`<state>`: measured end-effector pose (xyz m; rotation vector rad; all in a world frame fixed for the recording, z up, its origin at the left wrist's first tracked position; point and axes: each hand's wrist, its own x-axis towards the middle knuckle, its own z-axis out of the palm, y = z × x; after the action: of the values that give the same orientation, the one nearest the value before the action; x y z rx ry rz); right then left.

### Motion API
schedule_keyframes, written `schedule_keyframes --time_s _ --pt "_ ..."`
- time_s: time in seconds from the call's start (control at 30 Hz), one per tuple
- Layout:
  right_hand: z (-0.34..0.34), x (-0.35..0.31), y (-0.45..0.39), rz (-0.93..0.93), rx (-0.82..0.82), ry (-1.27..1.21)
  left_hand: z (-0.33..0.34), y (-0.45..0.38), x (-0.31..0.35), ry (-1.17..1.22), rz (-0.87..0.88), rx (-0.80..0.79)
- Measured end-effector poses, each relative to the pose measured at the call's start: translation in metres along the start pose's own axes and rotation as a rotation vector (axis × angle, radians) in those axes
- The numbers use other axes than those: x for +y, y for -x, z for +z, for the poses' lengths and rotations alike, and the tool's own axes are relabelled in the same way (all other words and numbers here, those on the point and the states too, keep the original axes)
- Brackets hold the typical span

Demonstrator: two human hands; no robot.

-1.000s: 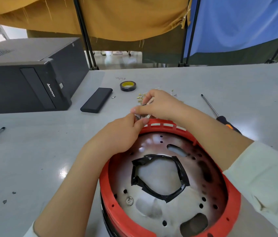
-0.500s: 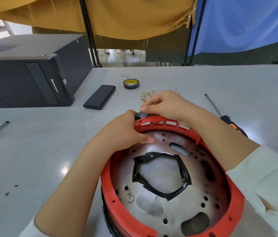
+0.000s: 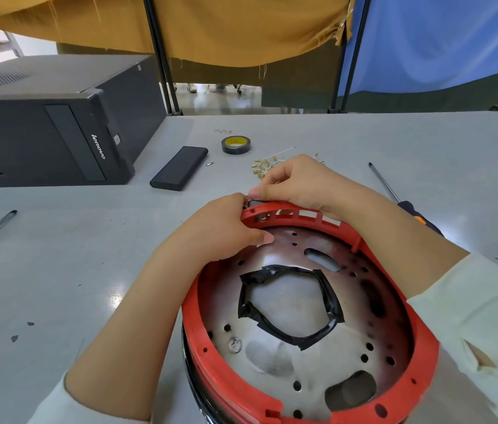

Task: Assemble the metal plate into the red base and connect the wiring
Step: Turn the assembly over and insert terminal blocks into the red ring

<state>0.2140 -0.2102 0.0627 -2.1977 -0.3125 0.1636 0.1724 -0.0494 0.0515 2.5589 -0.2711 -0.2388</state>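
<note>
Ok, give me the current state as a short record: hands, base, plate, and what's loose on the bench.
left hand: grips the far rim of the red base, thumb inside on the plate
right hand: pinches a small dark part at the same rim spot
metal plate: seated inside the base, black tape round its centre opening
bench items: tape roll, gold terminals, screwdriver, black case

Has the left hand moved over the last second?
Yes. The left hand dropped from pinching above the far rim of the red base to gripping that rim, thumb inside over the metal plate.
</note>
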Motion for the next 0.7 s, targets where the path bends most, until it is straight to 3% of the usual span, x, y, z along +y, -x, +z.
schedule_keyframes --time_s 0.7 --pt "-0.0009 0.0012 -0.0004 -0.019 -0.057 -0.013 0.0010 -0.0004 0.0031 0.021 -0.004 0.060"
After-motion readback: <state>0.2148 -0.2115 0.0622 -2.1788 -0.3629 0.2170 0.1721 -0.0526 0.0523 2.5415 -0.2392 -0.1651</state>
